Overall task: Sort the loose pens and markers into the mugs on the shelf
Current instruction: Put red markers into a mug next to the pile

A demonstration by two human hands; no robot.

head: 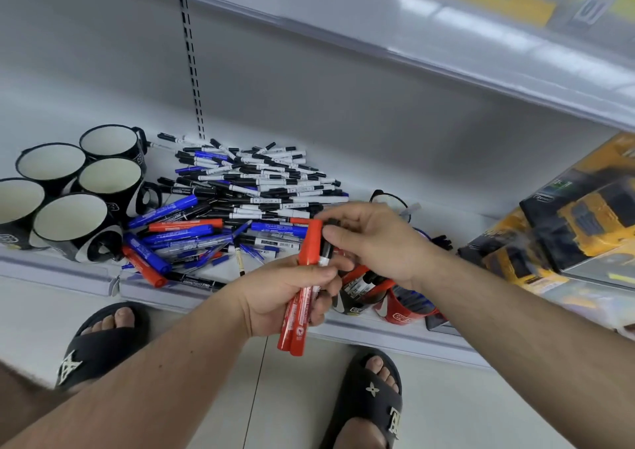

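A white shelf [343,132] runs across the scene, with another shelf board above it at the far right. At the right end of the shelf sit yellow toy truck boxes [563,221]. In the middle of the shelf lies a big pile of pens and markers [254,187]: thin white ones with black or blue caps at the far side, thicker blue and red markers nearer the front edge. To the left of the pile stands a group of black mugs [72,194] with pale insides, five of them close together and touching, all without pens inside. Near the front edge on the right, partly hidden behind the hands, stand a red mug [405,311] and another mug just left of it that hold some markers. The person's two feet in black slippers [371,400] stand on the pale floor below. The left hand [285,297] is curled tight around a bundle of red markers [302,297], held near the shelf's front edge, tips pointing down. The right hand [374,239] pinches the top of a black-capped marker [325,251] that stands in that bundle, thumb and fingers closed on its cap
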